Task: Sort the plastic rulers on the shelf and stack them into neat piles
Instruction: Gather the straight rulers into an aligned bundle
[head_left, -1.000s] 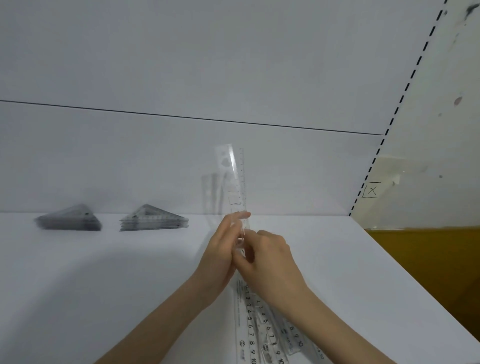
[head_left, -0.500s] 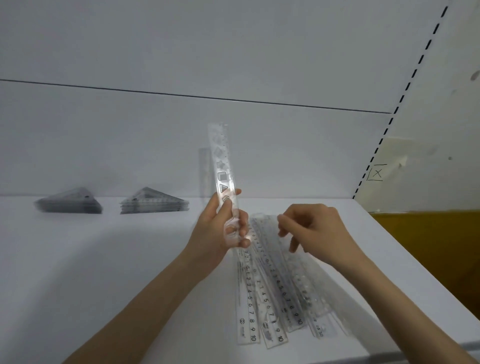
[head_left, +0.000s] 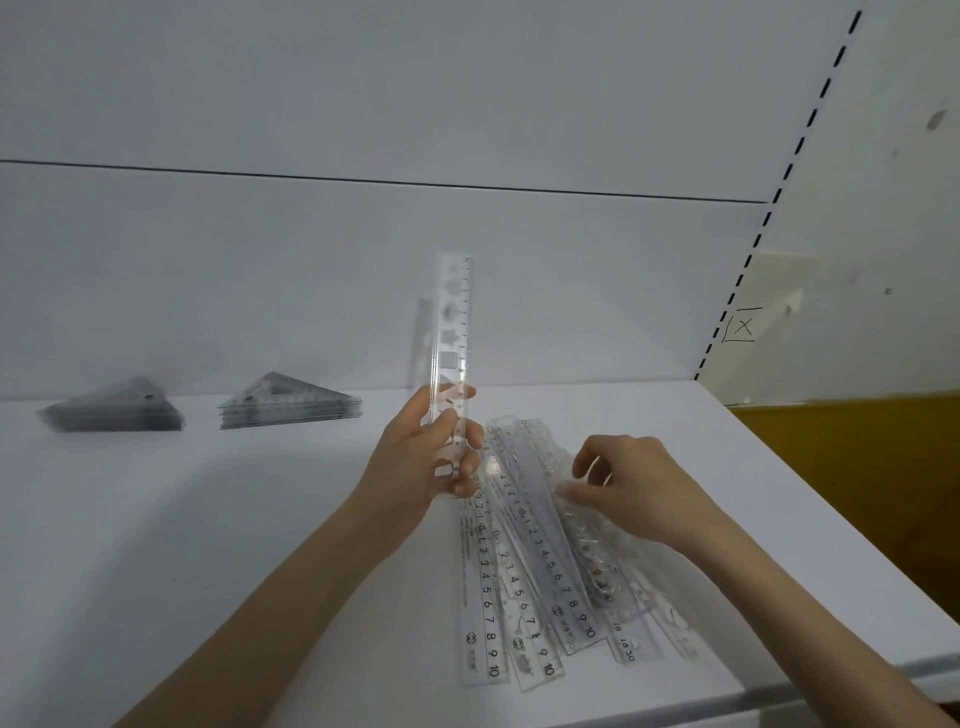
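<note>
Fingers (head_left: 457, 441) of my left hand (head_left: 415, 467) clamp the lower end of a clear stencil ruler (head_left: 453, 358), upright above the white shelf (head_left: 208, 519). At 3 o'clock my right hand (head_left: 634, 493), fingers loosely curled and gripping nothing, presses the fanned loose rulers (head_left: 535, 561). Two stacks of triangle rulers (head_left: 288, 402) sit at 10 o'clock.

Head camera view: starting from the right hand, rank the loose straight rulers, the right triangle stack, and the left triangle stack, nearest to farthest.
1. Loose straight rulers: fanned out directly beneath the right hand.
2. Right triangle stack: back of the shelf, left of both hands.
3. Left triangle stack: farther left along the back wall.
</note>
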